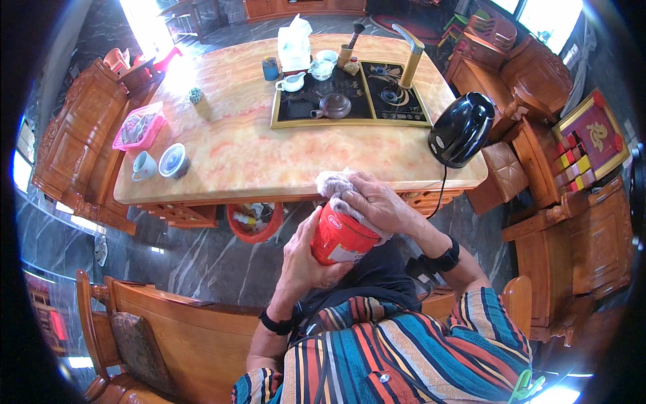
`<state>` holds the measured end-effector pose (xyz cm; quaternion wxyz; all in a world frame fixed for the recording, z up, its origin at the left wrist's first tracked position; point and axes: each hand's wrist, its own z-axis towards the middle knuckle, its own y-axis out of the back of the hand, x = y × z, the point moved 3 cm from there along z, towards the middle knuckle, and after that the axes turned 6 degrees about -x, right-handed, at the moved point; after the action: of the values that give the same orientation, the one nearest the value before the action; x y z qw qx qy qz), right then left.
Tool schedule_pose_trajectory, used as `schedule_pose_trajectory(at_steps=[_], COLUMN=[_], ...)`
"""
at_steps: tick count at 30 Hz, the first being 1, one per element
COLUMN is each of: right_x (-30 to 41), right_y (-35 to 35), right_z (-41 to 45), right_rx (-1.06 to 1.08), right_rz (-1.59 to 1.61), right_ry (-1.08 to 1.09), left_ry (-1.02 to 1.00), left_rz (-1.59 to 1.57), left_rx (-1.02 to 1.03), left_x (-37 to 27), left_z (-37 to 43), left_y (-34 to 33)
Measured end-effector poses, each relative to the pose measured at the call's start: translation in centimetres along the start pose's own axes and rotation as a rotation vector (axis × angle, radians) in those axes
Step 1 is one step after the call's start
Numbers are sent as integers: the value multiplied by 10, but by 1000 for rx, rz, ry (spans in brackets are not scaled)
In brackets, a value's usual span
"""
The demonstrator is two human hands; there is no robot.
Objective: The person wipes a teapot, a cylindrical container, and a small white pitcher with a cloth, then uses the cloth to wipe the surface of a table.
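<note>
A red canister (335, 237) bearing writing is tilted in front of my body, near the table's front edge. My left hand (303, 255) wraps around its side and base, with the thumb across the lower front. A pale, fluffy cloth (333, 184) is bunched over the canister's upper end. My right hand (376, 199) grips this cloth and presses it against the top and far side. The cloth and fingers hide the canister's top.
On the marble-patterned table (242, 161) stand a black electric kettle (462, 130), a tea tray (323, 113) with a teapot (335, 106), a lidded cup (174, 160), a mug (145, 165) and a pink basket (140, 126). A red bin (255, 235) sits below. Behind me is a wooden bench (192, 338).
</note>
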<state>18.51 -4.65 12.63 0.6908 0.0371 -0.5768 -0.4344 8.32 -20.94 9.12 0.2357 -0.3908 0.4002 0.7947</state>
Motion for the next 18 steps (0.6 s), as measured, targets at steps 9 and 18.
schedule_pose_trajectory(at_steps=[9, 18], right_x=[26, -46], right_y=[10, 7], right_z=[-3, 17], right_rx=[96, 122], right_rz=[91, 542], right_ry=[226, -408], left_ry=[189, 164], left_rz=[-479, -602], left_rx=[296, 251], left_x=[11, 17], left_z=[4, 9], left_y=[-9, -13])
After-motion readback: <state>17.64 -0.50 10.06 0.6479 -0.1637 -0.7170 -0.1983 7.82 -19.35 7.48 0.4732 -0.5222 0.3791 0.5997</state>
